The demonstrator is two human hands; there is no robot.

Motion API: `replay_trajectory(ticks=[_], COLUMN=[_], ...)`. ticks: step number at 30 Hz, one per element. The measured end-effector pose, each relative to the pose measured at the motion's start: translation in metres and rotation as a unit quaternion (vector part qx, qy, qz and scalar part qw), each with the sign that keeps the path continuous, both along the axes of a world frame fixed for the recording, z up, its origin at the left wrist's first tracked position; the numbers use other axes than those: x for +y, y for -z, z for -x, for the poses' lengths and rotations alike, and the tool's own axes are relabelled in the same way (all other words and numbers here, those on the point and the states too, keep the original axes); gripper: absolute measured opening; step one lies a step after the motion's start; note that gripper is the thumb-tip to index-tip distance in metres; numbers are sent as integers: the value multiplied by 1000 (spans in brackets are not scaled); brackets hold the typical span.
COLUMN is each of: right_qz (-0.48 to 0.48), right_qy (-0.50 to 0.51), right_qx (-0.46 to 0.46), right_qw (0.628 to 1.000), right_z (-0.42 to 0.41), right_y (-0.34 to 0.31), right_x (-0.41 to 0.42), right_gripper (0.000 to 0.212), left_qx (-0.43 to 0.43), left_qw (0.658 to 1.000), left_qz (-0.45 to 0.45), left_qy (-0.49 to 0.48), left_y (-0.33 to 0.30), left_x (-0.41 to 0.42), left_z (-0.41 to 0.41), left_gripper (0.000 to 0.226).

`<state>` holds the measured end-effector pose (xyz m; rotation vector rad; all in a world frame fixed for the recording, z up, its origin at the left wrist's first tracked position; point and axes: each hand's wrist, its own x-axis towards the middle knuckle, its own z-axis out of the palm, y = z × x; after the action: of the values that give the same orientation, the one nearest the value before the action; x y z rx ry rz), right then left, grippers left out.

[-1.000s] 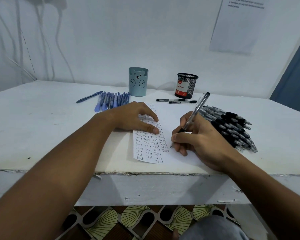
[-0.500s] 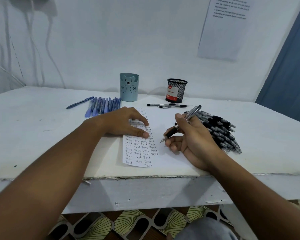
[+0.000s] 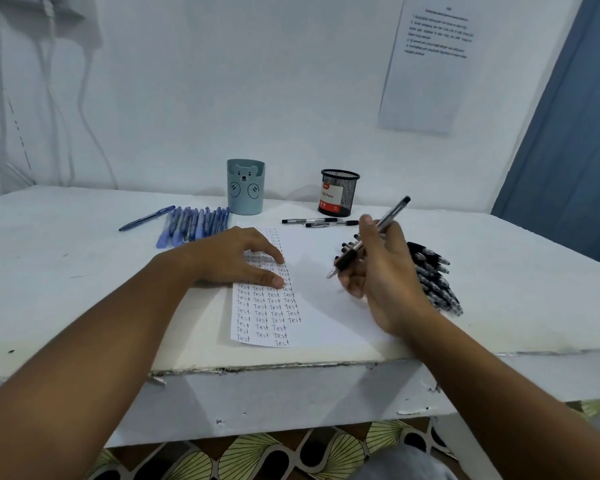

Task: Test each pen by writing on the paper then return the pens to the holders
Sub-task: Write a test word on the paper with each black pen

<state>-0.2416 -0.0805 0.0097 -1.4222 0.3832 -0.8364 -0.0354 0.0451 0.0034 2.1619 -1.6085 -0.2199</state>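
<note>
On table [image 3: 84, 271]: two holders [image 3: 245, 187]; two hands [image 3: 236, 259].

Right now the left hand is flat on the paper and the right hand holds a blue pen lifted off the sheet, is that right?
Not quite. In the head view the pen in the right hand is black and silver, not blue; the blue pens lie by the bear holder. The left hand does rest flat on the paper.
</note>
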Motion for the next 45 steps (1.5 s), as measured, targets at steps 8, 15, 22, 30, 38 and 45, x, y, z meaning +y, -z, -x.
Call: replay_trajectory(ticks=[8, 15, 22, 30, 38, 45], right_qz=[302, 436, 433, 418, 398, 385], right_qy=[118, 53, 32, 26, 27, 32], right_qx=[315, 586, 628, 627, 627, 632], right_qw=[892, 681, 646, 657, 669, 672], right_z=[-6, -7, -10, -11, -12, -14], right_y=[-102, -98, -89, -87, -89, -86], right_x=[-92, -122, -118, -123, -124, -125], right_gripper=[26, 49, 44, 40, 43, 47], left_qx=[3, -5, -1, -2, -4, -5], left_qw=[1000, 1000, 1000, 1000, 1000, 1000], left_qz=[3, 1, -2, -2, 0, -3], left_qy=[2, 4, 5, 4, 1, 0], left_y=[2, 2, 2, 2, 0, 2], left_x=[-1, 0, 0, 1, 1, -1], left_z=[-3, -3, -3, -3, 0, -3], left_gripper=[54, 56, 57, 56, 53, 54])
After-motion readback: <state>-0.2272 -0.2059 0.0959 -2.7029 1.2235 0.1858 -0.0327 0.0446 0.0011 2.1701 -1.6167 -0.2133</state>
